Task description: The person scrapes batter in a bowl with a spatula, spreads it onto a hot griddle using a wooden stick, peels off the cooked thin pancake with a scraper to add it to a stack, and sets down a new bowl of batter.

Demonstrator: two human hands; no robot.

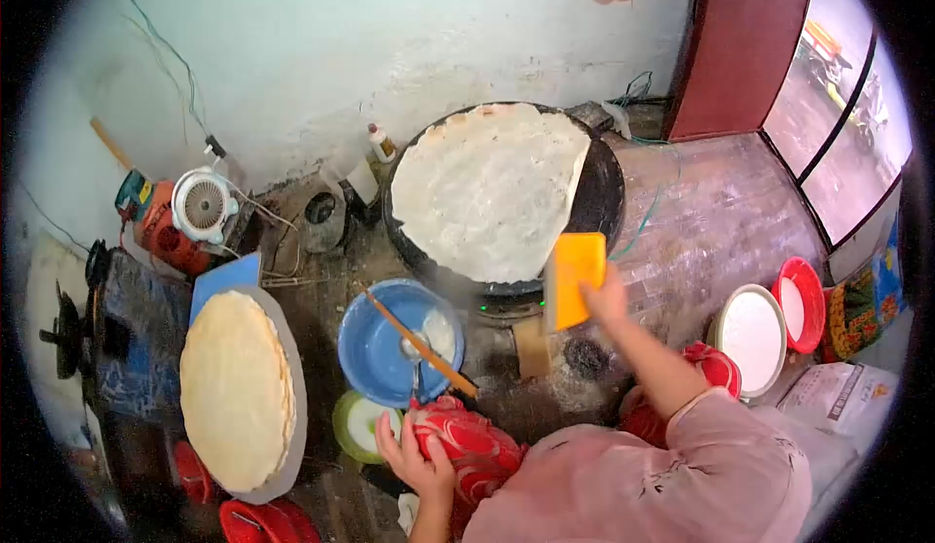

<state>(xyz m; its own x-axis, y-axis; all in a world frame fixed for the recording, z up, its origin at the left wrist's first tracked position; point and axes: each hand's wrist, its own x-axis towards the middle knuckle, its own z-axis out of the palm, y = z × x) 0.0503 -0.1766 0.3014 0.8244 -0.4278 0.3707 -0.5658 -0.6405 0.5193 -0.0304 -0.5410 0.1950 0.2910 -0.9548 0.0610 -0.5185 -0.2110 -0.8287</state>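
My right hand (608, 298) is closed on a yellow-orange dough scraper (577, 280), held at the near right edge of a round black griddle (602, 192). A wide, thin flatbread (487, 192) covers most of the griddle, leaving a dark strip bare at the right. My left hand (421, 460) has its fingers apart and holds nothing, beside my knee in red patterned cloth (467, 446). Close to it are a blue basin (353, 353), with a wooden stick (409, 337) across it and a metal ladle (417, 379) inside, and a green bowl (343, 428) of white liquid.
A stack of flatbreads (234, 387) lies on a round board (298, 436) at left. Behind it stands a small white fan (205, 204). A bottle (381, 144) is by the wall. At right are a pale basin (750, 338) and a red basin (816, 299), both holding white contents.
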